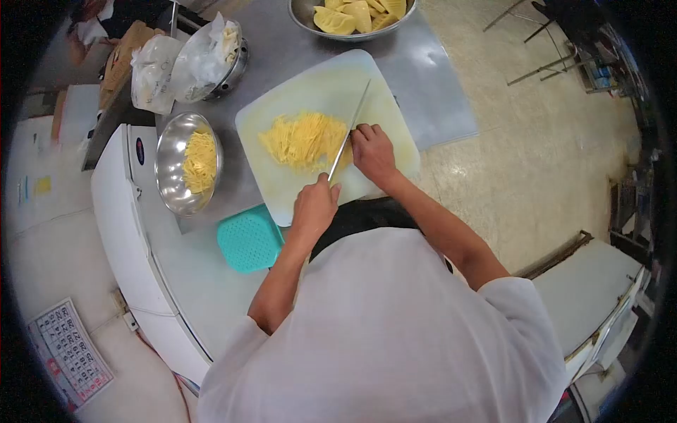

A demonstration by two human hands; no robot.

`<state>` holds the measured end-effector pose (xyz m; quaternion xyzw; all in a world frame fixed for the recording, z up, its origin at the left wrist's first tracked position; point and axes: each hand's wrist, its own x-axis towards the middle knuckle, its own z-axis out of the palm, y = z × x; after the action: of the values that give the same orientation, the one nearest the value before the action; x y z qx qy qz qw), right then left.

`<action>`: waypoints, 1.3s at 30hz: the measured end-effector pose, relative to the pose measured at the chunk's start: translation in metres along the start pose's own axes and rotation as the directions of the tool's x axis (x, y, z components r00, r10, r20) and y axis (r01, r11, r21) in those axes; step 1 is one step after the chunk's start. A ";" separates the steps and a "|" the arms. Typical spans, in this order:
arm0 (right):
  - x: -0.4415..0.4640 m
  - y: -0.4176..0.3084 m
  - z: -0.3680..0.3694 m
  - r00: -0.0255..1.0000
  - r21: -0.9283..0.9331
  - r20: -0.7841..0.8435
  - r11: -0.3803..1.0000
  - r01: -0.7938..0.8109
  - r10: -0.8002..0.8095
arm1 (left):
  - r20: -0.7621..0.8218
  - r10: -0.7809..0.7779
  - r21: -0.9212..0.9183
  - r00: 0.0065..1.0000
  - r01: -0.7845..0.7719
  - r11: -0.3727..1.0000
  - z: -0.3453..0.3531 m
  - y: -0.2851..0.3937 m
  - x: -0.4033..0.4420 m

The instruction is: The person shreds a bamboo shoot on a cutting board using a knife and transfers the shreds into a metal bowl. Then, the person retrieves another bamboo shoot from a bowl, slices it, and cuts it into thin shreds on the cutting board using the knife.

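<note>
My left hand grips the handle of a kitchen knife, its long blade slanting up and away across the white cutting board. Curled fingers of my right hand press down close beside the blade, over a yellow piece that looks like bamboo shoot, mostly hidden by the hand and knife. To the left of the blade lies a loose pile of thin yellow shreds. More shreds fill part of a steel bowl left of the board.
Large yellow bamboo shoot pieces sit in a steel bowl beyond the board. Plastic bags and another metal container stand at the far left. A turquoise perforated basket lies by my left forearm, near a white freezer.
</note>
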<state>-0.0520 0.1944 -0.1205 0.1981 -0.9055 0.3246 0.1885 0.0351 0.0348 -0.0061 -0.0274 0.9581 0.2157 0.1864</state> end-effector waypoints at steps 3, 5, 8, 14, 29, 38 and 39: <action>0.000 0.002 0.001 0.998 0.009 -0.048 0.999 0.036 -0.036 | -0.015 0.016 0.027 1.000 -0.015 1.000 -0.005 0.001 0.004; -0.004 0.001 -0.001 1.000 0.001 -0.017 1.000 0.007 -0.007 | 0.019 -0.008 0.019 1.000 0.007 1.000 -0.005 0.009 -0.003; 0.001 -0.001 0.001 1.000 0.011 -0.009 1.000 0.003 -0.003 | 0.013 -0.006 0.032 1.000 0.005 0.999 0.000 -0.004 0.004; 0.005 -0.002 -0.003 1.000 0.013 -0.007 1.000 0.001 -0.001 | 0.002 0.006 0.034 1.000 -0.006 0.999 0.003 -0.006 0.010; -0.005 -0.001 -0.014 1.000 0.069 0.000 0.998 0.001 -0.001 | 0.023 -0.003 0.000 1.000 0.003 1.000 0.002 -0.002 0.011; -0.006 0.003 -0.009 0.999 0.040 0.043 0.999 -0.009 0.007 | 0.026 -0.008 0.012 1.000 0.007 1.000 -0.007 0.013 -0.002; -0.006 0.004 -0.008 1.000 0.061 0.020 0.998 0.007 -0.008 | 0.053 -0.035 0.016 0.998 0.035 0.999 -0.016 0.020 -0.006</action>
<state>-0.0470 0.2037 -0.1194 0.2103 -0.8962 0.3494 0.1746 0.0323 0.0456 0.0174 -0.0370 0.9537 0.2061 0.2158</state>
